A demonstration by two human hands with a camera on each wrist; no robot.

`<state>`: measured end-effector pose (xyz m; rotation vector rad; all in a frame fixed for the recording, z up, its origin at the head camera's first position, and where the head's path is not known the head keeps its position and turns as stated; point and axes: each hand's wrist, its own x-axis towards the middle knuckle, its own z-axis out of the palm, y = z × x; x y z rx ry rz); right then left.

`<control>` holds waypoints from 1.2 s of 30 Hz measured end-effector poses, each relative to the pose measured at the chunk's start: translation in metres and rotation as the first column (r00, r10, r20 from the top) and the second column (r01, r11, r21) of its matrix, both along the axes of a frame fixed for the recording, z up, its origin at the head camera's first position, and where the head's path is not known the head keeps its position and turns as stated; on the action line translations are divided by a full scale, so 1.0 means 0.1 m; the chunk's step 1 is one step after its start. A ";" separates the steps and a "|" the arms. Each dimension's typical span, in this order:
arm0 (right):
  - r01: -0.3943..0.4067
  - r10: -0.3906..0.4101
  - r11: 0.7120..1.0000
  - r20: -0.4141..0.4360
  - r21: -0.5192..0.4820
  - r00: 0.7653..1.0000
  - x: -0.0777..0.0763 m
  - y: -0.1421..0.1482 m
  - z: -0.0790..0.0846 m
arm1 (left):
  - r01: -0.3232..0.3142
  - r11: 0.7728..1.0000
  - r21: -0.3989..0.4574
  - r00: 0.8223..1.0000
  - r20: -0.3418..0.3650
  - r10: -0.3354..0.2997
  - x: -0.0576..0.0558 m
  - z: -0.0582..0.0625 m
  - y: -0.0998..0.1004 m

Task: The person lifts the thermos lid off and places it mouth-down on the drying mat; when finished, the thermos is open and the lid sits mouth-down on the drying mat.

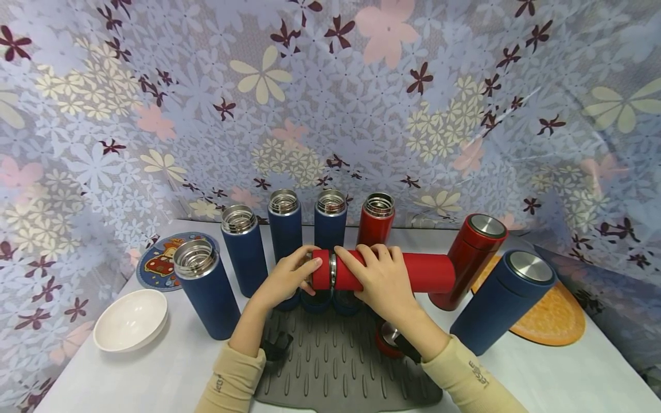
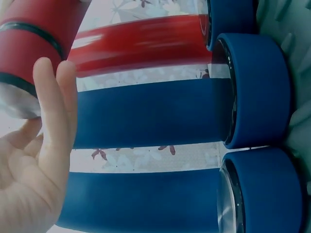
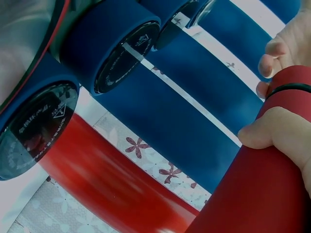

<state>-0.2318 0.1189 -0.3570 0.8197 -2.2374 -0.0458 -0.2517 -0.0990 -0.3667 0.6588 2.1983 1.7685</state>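
A red thermos flask (image 1: 431, 273) is held level above the mat, its red lid (image 1: 321, 269) at the left end with a steel ring between lid and body. My left hand (image 1: 283, 280) grips the lid, thumb in front and fingers behind. In the left wrist view, two fingers (image 2: 51, 92) lie along the lid beside its steel top (image 2: 17, 99). My right hand (image 1: 386, 281) holds the body from above, close to the ring; its thumb (image 3: 274, 128) presses the red side in the right wrist view. Whether lid and body are fully joined, I cannot tell.
Lidless blue flasks (image 1: 206, 292) and one lidless red flask (image 1: 376, 221) stand behind and left. Lidded red (image 1: 467, 258) and blue (image 1: 503, 298) flasks stand right. Several blue lids (image 1: 316, 301) and a red lid (image 1: 384, 344) rest on the grey mat (image 1: 320, 373). A white bowl (image 1: 131, 321) sits left.
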 end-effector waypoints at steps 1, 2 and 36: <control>0.000 0.000 1.000 0.003 -0.009 1.000 0.00 0.00 0.00 | 0.003 1.000 0.005 1.000 0.008 -0.003 0.00 0.00 0.00; 0.001 -0.001 1.000 0.004 -0.016 1.000 0.00 -0.01 0.00 | 0.008 1.000 0.009 1.000 0.012 -0.009 0.00 0.00 0.00; 0.127 -0.064 0.905 0.166 -0.406 0.984 -0.09 0.16 0.20 | 0.011 0.999 0.044 0.997 -0.079 -0.007 0.01 0.05 -0.17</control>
